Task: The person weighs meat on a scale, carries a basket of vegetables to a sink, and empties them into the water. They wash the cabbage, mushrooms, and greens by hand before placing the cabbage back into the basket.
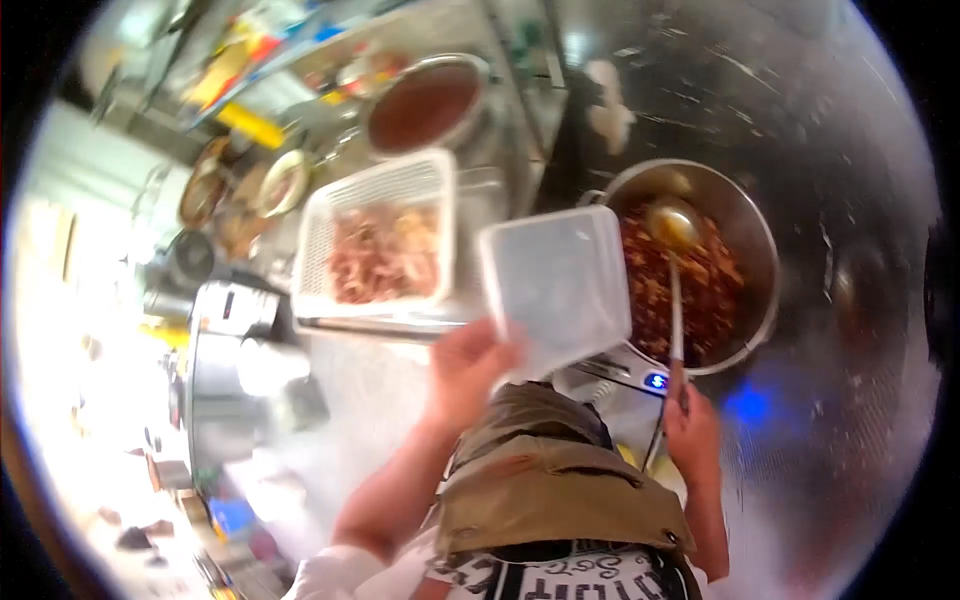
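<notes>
Presently: two hands at a cooking station, one on a container, one on a ladle.

Far left, the bench [380, 390] is overexposed; items there are blurred beyond identification. A white perforated basket [378, 235] holds pinkish pieces, contents indistinct. Behind it sits a metal bowl [428, 103] of dark reddish matter, partly cut off by glare. The left hand [466, 372] has its fingers clamped on the lower corner of a clear plastic container [556, 285], held tilted just beside the pot; the fingertips are hidden behind the container wall. The pot [752, 225] holds a dark red-brown mixture, its left rim masked by the container. A ladle [672, 226] rests with its bowl over the mixture. The right hand [690, 428] is closed around the ladle handle's end. Right of the pot, the surface is dark and featureless.
</notes>
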The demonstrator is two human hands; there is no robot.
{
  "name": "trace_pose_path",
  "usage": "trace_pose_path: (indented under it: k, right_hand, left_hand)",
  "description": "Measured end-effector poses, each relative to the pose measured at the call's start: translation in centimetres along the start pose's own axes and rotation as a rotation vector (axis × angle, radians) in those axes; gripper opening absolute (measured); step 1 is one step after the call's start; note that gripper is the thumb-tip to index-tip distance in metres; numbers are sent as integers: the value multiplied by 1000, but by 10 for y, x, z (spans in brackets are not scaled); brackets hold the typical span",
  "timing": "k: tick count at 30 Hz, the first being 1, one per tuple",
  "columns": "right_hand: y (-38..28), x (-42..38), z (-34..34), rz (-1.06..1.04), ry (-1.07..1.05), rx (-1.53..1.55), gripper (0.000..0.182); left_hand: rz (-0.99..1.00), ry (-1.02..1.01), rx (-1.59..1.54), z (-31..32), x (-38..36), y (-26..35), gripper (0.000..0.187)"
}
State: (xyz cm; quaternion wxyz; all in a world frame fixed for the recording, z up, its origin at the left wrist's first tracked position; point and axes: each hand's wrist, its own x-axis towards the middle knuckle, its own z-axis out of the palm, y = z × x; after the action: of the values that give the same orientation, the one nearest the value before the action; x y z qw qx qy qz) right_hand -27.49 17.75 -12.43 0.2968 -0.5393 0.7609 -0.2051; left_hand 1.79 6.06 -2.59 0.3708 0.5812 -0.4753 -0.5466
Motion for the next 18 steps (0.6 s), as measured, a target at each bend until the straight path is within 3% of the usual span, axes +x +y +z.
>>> trace_pose_path:
  k: [1,4,5,8,11,13,18]
  right_hand:
    - [-6,-2,-5,103,-80,109,38]
    - [-6,-3,0,-154,246,5,28]
    - [-15,-5,-5,-201,304,104,25]
    - [-26,-16,-24,23,50,215,22]
    - [-81,-40,-14,-46,84,-3,20]
    - [-80,-47,46,-269,72,304,30]
    - [-109,-59,183,52,-270,401,36]
  left_hand:
    - [13,-17,-1,-5,-4,-14,21]
    - [-6,0,-196,-16,-27,-30,23]
    - [-25,-12,-209,-20,-30,-34,23]
    - [-97,-60,-312,-39,-36,-37,23]
    - [-38,-89,-463,-66,-49,-44,23]
    - [-35,-73,-436,-101,-63,-42,23]
    - [-59,123,-494,-222,-107,-112,25]
